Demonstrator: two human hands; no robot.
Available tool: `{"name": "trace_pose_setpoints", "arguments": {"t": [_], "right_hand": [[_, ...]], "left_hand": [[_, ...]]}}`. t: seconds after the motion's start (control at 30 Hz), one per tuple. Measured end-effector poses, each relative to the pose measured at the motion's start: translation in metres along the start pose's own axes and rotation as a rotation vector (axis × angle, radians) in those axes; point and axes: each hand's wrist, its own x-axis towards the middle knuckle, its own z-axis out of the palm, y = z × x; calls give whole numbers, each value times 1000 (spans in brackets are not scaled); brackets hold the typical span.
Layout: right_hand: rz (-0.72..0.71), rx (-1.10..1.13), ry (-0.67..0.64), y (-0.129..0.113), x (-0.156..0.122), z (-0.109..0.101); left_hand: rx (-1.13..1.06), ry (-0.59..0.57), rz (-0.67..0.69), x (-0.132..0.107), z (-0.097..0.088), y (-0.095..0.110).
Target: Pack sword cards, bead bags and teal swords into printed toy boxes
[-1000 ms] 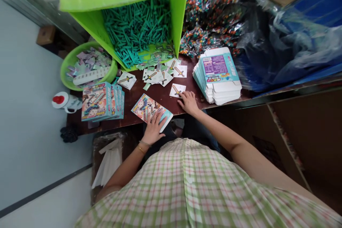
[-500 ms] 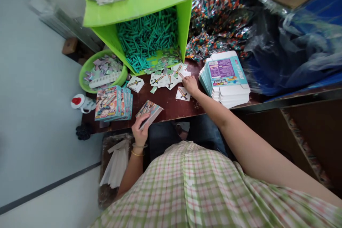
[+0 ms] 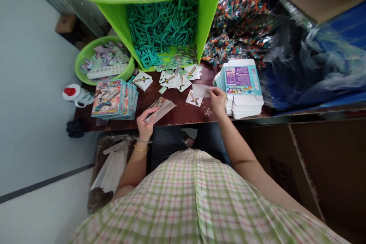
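Observation:
My left hand point(image 3: 145, 122) is wrapped round a small printed box point(image 3: 163, 108), held tilted over the table's front edge. Between the fingertips of my right hand point(image 3: 217, 100) is a white paper card point(image 3: 200, 90), its blank side showing. Just below it a leaflet with a sword picture point(image 3: 194, 98) lies on the table. More sword leaflets point(image 3: 170, 80) are spread in front of the green bin point(image 3: 210, 19). Close to my right wrist stands a stack of flat unfolded boxes point(image 3: 240, 87). Finished-looking boxes point(image 3: 110, 99) stand in a row at the left.
Teal sticks point(image 3: 162, 26) fill the bin, with small green packets at its mouth. A green bowl point(image 3: 80, 59) of packets and a lidded mug point(image 3: 77, 95) are at the left. Bags of colourful pieces point(image 3: 240, 11) and blue plastic point(image 3: 303, 84) lie at the right.
My right hand has lifted a card off the leaflets and drawn it back towards me. The box in my left hand has tilted, and the camera view has shifted.

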Motion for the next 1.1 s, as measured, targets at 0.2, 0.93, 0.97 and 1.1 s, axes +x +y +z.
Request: {"name": "trace_pose_setpoints", "arguments": {"t": [0.2,0.93,0.97,1.1], "right_hand": [[-272,-213,-64,-60,-15,-18],[-707,-371,-670,-68,-25,125],[-645,-473,-668,-56,-13,138],[-666,-836,-940,-16,-1,178]], "left_hand": [[74,60,-81,8,2,3],[80,150,-96,-1,-20,8],[89,153,-102,-4,-21,8],[122,120,-105,-14,-22,13]]}}
